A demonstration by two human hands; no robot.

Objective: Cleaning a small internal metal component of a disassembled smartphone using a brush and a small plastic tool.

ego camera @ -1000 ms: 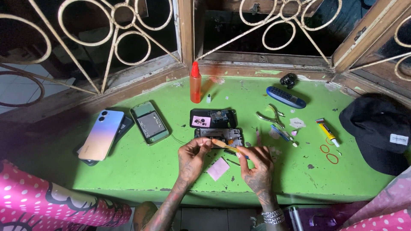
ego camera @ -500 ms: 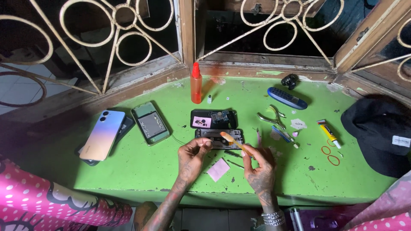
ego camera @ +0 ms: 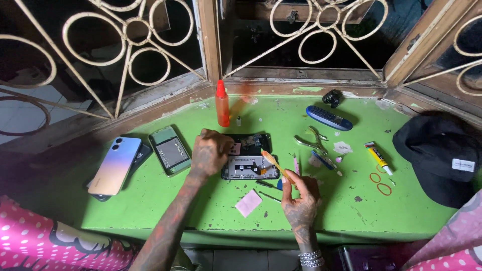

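Counting two hands (ego camera: 208, 153), one toothbrush (ego camera: 273, 163)

Opened phone (ego camera: 249, 161), back off, circuitry exposed, flat on green surface (ego camera: 201, 211); orange toothbrush (ego camera: 273, 163) angled over its right edge.

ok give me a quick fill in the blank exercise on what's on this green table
1. The right hand holds a small brush with a handle coloured ____.
2. The left hand rests on the opened ____ lying in the middle of the green table.
3. The bottle standing near the window ledge has a cap coloured ____.
4. At the far right of the table lies a black ____.

Missing words: orange; phone; red; cap
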